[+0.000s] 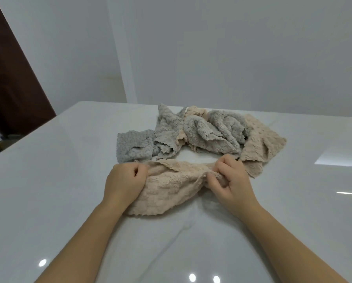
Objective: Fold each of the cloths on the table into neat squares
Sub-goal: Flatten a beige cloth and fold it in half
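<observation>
A fluffy beige cloth [167, 190] lies crumpled on the glossy white table [58, 180], stretched between my hands. My left hand [124, 180] grips its left end and my right hand [232, 180] pinches its right end. Behind it sits a heap of rumpled cloths: a grey cloth [134, 145] at the left, another grey cloth [209, 131] in the middle, and a second beige cloth [262, 139] at the right. A bit of a further beige cloth [195, 112] shows at the back of the heap.
The table's far edge runs close behind the heap, with a pale wall beyond. A dark brown door panel [9, 78] stands at the left. Bare tabletop lies to the left, right and front of the cloths.
</observation>
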